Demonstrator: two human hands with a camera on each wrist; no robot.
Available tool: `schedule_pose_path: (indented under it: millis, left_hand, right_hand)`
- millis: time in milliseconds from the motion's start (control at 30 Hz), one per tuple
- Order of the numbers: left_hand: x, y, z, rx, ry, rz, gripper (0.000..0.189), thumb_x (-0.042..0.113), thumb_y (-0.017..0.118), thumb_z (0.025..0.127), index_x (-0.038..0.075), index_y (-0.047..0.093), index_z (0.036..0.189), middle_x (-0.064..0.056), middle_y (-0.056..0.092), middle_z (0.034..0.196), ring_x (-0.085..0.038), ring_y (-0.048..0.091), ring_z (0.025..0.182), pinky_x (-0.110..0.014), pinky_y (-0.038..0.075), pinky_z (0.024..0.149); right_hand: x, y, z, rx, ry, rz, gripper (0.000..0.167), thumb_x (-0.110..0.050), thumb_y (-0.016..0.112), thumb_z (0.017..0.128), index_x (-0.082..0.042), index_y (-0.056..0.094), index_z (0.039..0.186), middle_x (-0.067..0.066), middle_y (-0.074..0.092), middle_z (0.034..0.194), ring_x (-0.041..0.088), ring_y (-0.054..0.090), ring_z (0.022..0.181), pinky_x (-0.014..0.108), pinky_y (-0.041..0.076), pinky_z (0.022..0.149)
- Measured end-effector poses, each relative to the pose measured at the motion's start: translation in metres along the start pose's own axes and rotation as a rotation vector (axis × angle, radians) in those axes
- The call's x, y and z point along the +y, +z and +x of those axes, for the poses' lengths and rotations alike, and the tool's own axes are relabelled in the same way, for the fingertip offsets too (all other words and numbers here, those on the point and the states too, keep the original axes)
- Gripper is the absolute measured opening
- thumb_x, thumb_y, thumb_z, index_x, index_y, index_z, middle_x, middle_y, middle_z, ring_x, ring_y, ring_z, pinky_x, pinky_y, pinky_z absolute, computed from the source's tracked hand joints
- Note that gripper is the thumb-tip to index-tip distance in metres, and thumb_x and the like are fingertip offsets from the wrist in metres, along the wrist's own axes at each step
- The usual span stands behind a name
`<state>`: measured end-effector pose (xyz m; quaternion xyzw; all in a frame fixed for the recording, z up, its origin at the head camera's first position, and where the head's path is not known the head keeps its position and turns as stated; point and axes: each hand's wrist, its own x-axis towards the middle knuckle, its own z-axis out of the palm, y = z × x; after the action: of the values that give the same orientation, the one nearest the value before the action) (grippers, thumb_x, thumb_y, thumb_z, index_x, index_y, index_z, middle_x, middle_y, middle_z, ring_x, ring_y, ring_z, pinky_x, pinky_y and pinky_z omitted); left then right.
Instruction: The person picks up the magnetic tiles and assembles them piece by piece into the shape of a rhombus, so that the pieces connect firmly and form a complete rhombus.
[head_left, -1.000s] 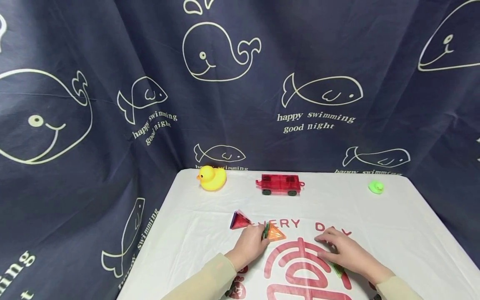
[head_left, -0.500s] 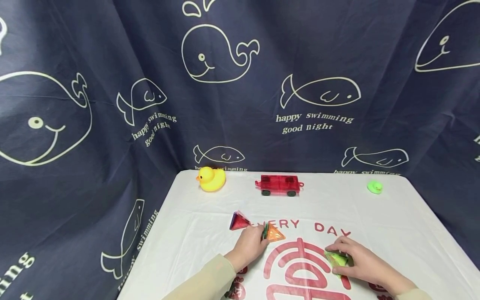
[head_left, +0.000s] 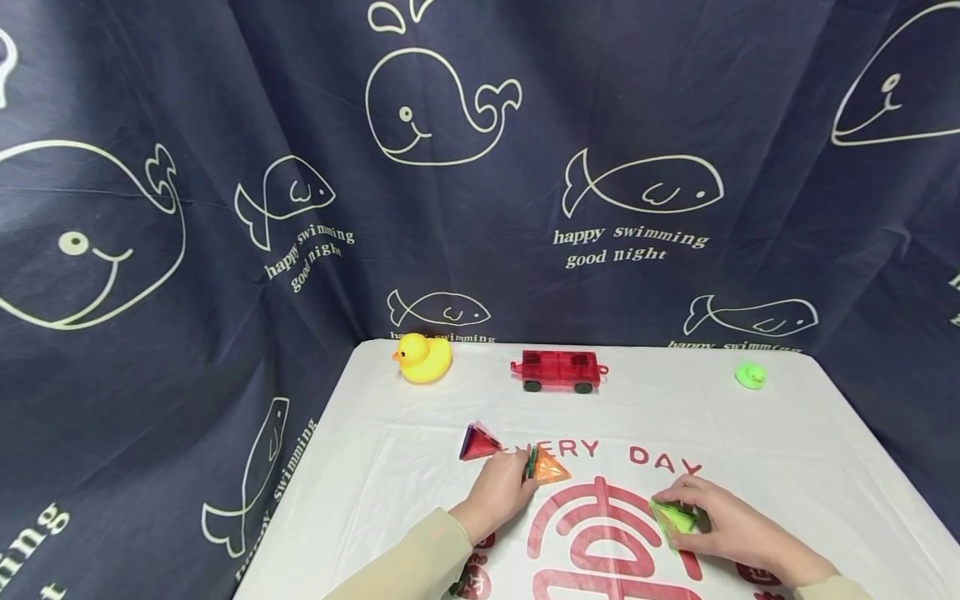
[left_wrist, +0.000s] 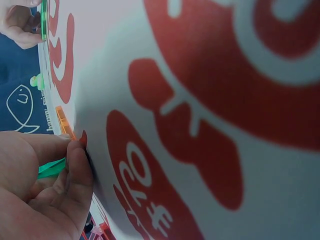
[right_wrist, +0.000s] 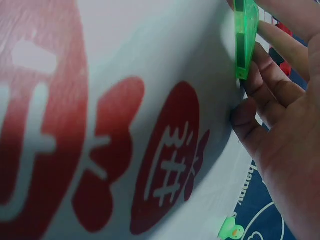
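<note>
My left hand [head_left: 497,485] pinches a small structure of translucent triangular magnetic tiles, with an orange tile [head_left: 551,467] facing right and a green tile [head_left: 531,461] beside the fingers. In the left wrist view, thumb and fingers close on the orange tile's edge, and the green tile [left_wrist: 51,169] shows behind them. Over on the right, my right hand [head_left: 723,521] grips a light green triangular magnetic tile [head_left: 672,518] between thumb and fingers. The right wrist view shows this light green tile [right_wrist: 246,37] edge-on, standing upright near the table; its lower contact is unclear.
A red and purple tile pyramid [head_left: 478,442] stands just left of my left hand. Along the back edge are a yellow duck [head_left: 423,358], a red wheeled car base [head_left: 559,370] and a small green duck [head_left: 750,376]. The white tablecloth [head_left: 420,408] bears red print.
My right hand has gone from reaching over the light green tile on the table to gripping it, with the tile tipped up. The left hand has stayed in place.
</note>
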<state>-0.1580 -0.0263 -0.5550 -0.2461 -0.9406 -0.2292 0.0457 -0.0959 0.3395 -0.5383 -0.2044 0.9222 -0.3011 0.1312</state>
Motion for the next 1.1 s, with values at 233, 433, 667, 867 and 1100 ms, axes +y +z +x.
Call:
schedule_pose_path:
  millis: [233, 433, 667, 867, 1100]
  left_hand:
    - [0.0, 0.0, 0.001, -0.01, -0.005, -0.003, 0.025, 0.016, 0.084, 0.086, 0.001, 0.072, 0.102, -0.007, 0.07, 0.08, -0.017, 0.068, 0.072, -0.033, 0.053, 0.064]
    - [0.002, -0.001, 0.0, -0.008, -0.006, -0.01, 0.024, 0.016, 0.083, 0.086, 0.002, 0.072, 0.102, -0.007, 0.07, 0.08, -0.018, 0.068, 0.072, -0.034, 0.053, 0.064]
    - [0.002, -0.002, -0.001, -0.009, -0.005, -0.013, 0.023, 0.014, 0.083, 0.087, 0.001, 0.072, 0.103, -0.007, 0.07, 0.08, -0.019, 0.068, 0.072, -0.034, 0.053, 0.064]
    - [0.001, -0.001, 0.001, -0.011, -0.009, -0.012, 0.023, 0.016, 0.083, 0.087, 0.002, 0.071, 0.102, -0.007, 0.07, 0.08, -0.019, 0.068, 0.072, -0.034, 0.053, 0.064]
    - [0.0, 0.001, 0.001, -0.016, -0.01, -0.005, 0.025, 0.017, 0.083, 0.087, 0.002, 0.072, 0.104, -0.007, 0.071, 0.082, -0.019, 0.069, 0.074, -0.034, 0.054, 0.065]
  right_hand:
    - [-0.006, 0.008, 0.004, 0.096, 0.065, -0.093, 0.064, -0.06, 0.082, 0.082, -0.018, 0.069, 0.129, -0.009, 0.06, 0.11, 0.007, 0.052, 0.093, 0.034, 0.052, 0.082]
    - [-0.009, 0.011, 0.008, 0.129, 0.176, -0.102, 0.071, -0.062, 0.083, 0.079, -0.014, 0.07, 0.129, 0.014, 0.064, 0.13, 0.044, 0.058, 0.123, 0.063, 0.048, 0.097]
    - [-0.006, 0.0, 0.002, 0.054, 0.134, -0.107, 0.072, -0.059, 0.085, 0.079, -0.012, 0.07, 0.131, 0.004, 0.063, 0.124, 0.02, 0.059, 0.108, 0.046, 0.054, 0.091]
    - [-0.003, -0.002, 0.002, 0.067, 0.075, -0.145, 0.062, -0.049, 0.088, 0.079, -0.012, 0.072, 0.126, -0.008, 0.06, 0.11, 0.004, 0.053, 0.093, 0.032, 0.053, 0.083]
    - [-0.009, 0.003, 0.008, 0.132, 0.119, -0.104, 0.057, -0.035, 0.093, 0.076, -0.007, 0.072, 0.121, -0.004, 0.066, 0.109, 0.009, 0.056, 0.09, 0.036, 0.053, 0.081]
